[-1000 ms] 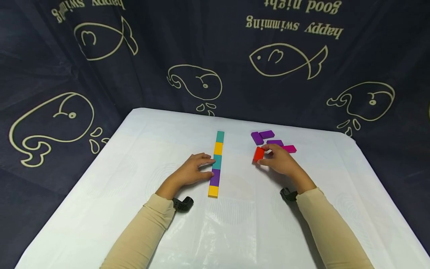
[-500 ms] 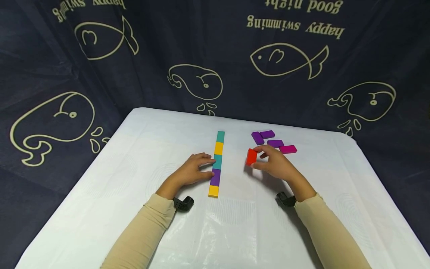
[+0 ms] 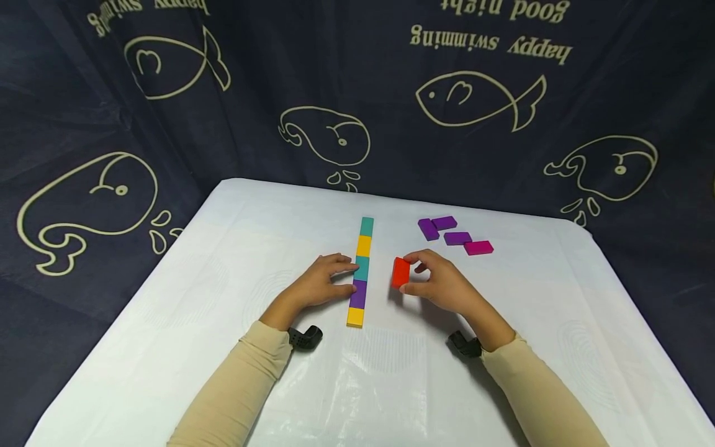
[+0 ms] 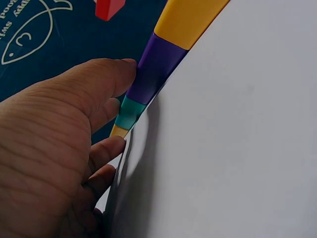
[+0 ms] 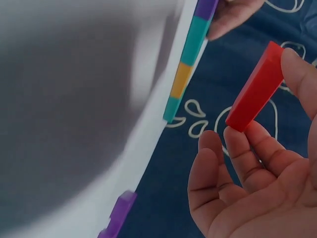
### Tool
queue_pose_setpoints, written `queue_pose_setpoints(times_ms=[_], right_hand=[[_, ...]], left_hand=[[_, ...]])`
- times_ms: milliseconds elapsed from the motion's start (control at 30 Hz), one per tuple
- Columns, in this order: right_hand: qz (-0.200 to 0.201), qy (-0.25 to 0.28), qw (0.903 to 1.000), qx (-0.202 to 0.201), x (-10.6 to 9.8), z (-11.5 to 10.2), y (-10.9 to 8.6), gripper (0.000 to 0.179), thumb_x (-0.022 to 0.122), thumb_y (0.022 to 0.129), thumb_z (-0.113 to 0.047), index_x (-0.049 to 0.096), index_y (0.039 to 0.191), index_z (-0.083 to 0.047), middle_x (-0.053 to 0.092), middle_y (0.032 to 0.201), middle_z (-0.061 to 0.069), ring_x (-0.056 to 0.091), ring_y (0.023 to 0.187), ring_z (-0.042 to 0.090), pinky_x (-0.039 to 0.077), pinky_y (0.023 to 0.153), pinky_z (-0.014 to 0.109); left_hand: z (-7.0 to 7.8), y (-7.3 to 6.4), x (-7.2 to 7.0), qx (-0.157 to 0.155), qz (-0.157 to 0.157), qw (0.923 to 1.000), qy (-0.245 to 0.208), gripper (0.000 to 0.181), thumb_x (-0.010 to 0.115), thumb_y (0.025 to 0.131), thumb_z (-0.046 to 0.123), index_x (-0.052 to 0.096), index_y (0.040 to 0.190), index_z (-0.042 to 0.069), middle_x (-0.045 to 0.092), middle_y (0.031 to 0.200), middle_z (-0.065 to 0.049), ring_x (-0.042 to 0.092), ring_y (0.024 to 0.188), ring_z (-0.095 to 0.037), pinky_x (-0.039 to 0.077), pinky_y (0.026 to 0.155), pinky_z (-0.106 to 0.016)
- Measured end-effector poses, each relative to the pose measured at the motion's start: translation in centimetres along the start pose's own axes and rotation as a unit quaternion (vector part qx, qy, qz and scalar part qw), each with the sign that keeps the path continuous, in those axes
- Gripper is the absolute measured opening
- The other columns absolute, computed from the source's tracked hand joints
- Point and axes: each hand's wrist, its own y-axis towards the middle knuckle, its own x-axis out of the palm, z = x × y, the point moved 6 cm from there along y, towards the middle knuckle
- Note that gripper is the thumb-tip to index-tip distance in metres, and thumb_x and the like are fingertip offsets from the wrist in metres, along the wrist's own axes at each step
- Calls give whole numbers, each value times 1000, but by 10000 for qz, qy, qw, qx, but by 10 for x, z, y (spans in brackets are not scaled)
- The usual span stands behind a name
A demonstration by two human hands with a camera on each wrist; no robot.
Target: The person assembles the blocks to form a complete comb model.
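A straight row of several coloured blocks lies end to end on the white table: a teal block [image 3: 367, 226] at the far end, then yellow [image 3: 364, 246], teal [image 3: 362, 269], a purple block [image 3: 357, 295] and a yellow block [image 3: 354, 318] nearest me. My left hand [image 3: 321, 281] rests against the row's left side, its thumb at the purple block and fingertips at the middle teal one. To the right of the row, my right hand [image 3: 441, 282] pinches a red block [image 3: 400, 273] by its ends between thumb and fingers, held above the tabletop in the right wrist view.
Three loose purple blocks [image 3: 458, 238] and a magenta block [image 3: 478, 248] lie at the back right of the white table [image 3: 268, 385]. Behind the table hangs a dark cloth [image 3: 380, 161] printed with fish and whales. Each wrist wears a black device [image 3: 306, 338].
My right hand has carried the red block leftward and a little toward me, away from the loose blocks and closer to the row. The left hand stays put.
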Motion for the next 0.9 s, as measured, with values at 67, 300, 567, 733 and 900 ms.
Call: queue_pose_setpoints(times_ms=[67,300,567,733,900], right_hand=[[5,1,10000,-3,3,-4,-2,53,82,82,-29,61,127,-15,59,126,-2,56,110,23,52,80,37],[-124,-39,9999,-72,13,-18,-6,55,83,80,-33,60,128,-18,59,124,-4,57,111,26,52,81,39],[-148,-43,9997,-164,22,-32,-13,57,85,78,-34,61,128,-20,59,121,-8,57,108,21,51,78,34],[-215,-32,9995,-221,31,-40,-18,57,86,77,-34,62,127,-21,60,119,-9,58,108,23,52,78,34],[-252,-14,9993,-279,42,-47,-23,54,86,78,-33,63,125,-20,60,118,-11,58,107,21,51,81,35]], left_hand=[[0,0,0,3,4,10000,5,54,74,89,31,61,138,12,49,145,-14,37,141,-32,8,120,-53],[1,1,-1,8,33,10000,53,53,73,89,31,61,138,13,50,145,-14,38,139,-33,9,120,-53],[-1,2,1,-99,17,9999,25,53,73,90,33,61,138,15,49,145,-12,36,140,-34,12,119,-55],[-1,1,0,-55,13,10000,12,53,74,89,32,61,138,15,50,145,-12,37,139,-33,11,120,-54],[-1,1,0,-6,37,10000,21,52,74,89,31,62,137,13,51,143,-13,38,139,-33,10,119,-55]])
